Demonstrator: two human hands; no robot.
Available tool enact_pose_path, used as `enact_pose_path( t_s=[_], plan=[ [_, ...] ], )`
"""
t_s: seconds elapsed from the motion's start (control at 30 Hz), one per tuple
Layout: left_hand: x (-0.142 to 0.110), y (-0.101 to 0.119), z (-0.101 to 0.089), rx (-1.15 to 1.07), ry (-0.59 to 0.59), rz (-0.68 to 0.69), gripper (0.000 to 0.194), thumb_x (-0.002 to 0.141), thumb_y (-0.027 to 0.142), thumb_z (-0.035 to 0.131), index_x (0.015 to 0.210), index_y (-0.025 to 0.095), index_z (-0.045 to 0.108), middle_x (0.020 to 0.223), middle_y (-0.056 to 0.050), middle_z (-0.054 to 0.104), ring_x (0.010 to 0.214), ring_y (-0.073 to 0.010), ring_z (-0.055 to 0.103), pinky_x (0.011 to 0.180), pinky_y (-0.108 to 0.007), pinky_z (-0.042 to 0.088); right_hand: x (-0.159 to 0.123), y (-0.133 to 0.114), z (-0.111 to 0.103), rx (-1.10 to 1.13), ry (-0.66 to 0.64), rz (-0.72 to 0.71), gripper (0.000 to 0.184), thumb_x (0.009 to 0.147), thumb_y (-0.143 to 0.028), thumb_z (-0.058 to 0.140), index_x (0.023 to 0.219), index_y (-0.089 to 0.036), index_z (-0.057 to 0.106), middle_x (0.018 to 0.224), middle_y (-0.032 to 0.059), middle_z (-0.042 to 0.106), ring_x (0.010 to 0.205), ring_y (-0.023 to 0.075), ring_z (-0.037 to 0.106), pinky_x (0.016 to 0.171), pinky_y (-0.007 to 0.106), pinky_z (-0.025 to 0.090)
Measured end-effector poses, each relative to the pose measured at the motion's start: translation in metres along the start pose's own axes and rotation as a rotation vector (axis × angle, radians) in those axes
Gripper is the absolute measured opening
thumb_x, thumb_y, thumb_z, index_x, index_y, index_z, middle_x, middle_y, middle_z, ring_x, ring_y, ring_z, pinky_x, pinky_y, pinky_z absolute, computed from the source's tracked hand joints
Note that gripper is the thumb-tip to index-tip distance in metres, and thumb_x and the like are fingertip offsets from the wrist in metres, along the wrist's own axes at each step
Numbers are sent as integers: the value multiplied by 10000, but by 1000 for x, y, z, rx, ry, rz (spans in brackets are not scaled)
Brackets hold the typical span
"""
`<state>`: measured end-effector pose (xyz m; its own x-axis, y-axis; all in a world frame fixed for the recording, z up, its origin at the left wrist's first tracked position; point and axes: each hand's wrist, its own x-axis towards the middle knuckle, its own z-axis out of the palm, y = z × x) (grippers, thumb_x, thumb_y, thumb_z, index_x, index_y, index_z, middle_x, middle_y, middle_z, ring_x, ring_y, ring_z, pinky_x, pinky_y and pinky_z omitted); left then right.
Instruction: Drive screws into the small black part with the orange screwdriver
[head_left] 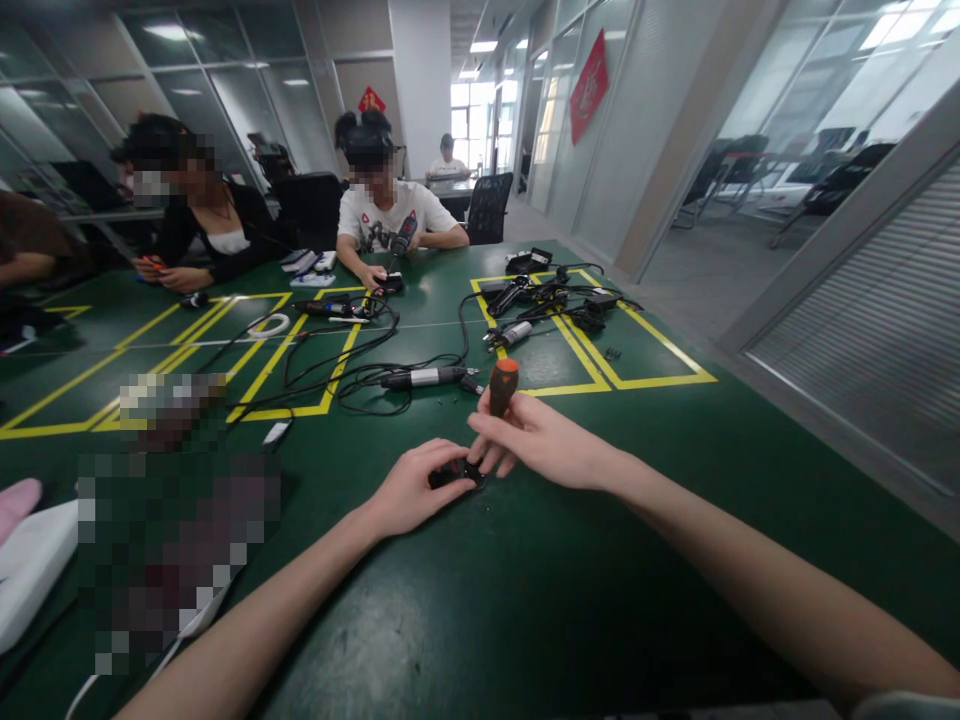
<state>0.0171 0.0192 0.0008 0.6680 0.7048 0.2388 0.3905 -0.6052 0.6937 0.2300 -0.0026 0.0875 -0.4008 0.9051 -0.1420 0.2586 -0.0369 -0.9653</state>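
Black part (444,475) partly hidden

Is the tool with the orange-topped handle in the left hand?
No, the right hand holds the orange-topped tool, while the left hand has its fingers around a small black part.

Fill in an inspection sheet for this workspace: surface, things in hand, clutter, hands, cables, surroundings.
Surface: green table marked with yellow tape; pale glare near the front edge.
Things in hand: orange-and-black screwdriver, handle up; small dark part, details too small to tell.
Clutter: black-and-silver tool lying beyond the hands; more tools among the cords at right.
Hands: left steadies the dark part; right grips the screwdriver above it.
Cables: black cords tangled at right, others looped mid-table.
Surroundings: person in a white shirt across the table with a power drill; others seated at left.
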Motion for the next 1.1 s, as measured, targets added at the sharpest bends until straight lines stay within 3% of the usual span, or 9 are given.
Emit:
enact_pose_path(
  t_s=[0.07,0.13,0.33,0.47,0.63,0.8,0.9,1.0,1.1],
  plan=[
    [0,-1,1,7,8,1,202,967,345,690,1051,170,746,986,-64,722,872,-187,646,833,-304,524,0,1,-1,-23,-40,-27,233,1080,-394,464,971,-195,517,856,51,721,666,156,716,582,252,589],
    [-1,-3,2,0,20,4,222,962,345,698,1093,172,744,1012,-70,728,877,-191,657,835,-310,533,-1,1,-3,-136,-64,-100,294,1092,-401,411,945,-187,549,819,38,676,648,153,673,594,266,567],
    [-1,-6,3,-9,33,16,227,948,325,722,1120,178,745,1011,-62,738,874,-193,668,833,-312,545,-5,-5,-10,-558,-14,-394,217,1044,-310,482,951,-194,640,1016,74,679,953,227,636,884,372,500],
    [-1,-6,3,-6,25,5,160,941,287,733,1044,166,756,1007,-59,739,883,-193,670,829,-302,533,-8,-6,-7,-474,-82,-437,182,1013,-308,529,1085,-189,646,949,49,679,832,195,632,777,326,495],
    [-1,-5,2,0,28,27,173,948,276,725,1079,166,749,997,-58,736,885,-192,672,827,-298,535,-10,-5,-7,-339,74,-351,202,899,-311,686,996,-205,545,800,-12,617,677,159,577,622,279,471],
    [0,-5,2,12,20,48,236,972,333,698,1145,178,740,1007,-65,737,903,-201,681,857,-319,552,-13,-11,-14,-280,102,-388,168,864,-305,741,862,-197,613,880,27,641,763,176,622,674,297,522],
    [-1,-6,3,9,23,67,244,975,346,692,1148,181,741,1045,-77,739,935,-208,690,870,-325,556,-16,-16,-17,-254,18,-425,134,856,-285,760,823,-185,676,952,51,660,841,191,640,745,317,546],
    [-2,-6,3,19,32,56,228,972,346,697,1126,186,748,1028,-70,736,913,-202,690,848,-316,558,-19,-19,-18,-227,-51,-397,117,854,-245,747,951,-181,735,909,37,683,811,177,626,768,320,536],
    [-2,-6,4,28,34,43,239,969,356,701,1137,194,749,1019,-64,738,896,-197,687,852,-317,564,-20,-18,-16,-187,-20,-364,295,842,-195,703,1137,-192,693,928,22,696,735,145,590,715,295,516]
  ],
)
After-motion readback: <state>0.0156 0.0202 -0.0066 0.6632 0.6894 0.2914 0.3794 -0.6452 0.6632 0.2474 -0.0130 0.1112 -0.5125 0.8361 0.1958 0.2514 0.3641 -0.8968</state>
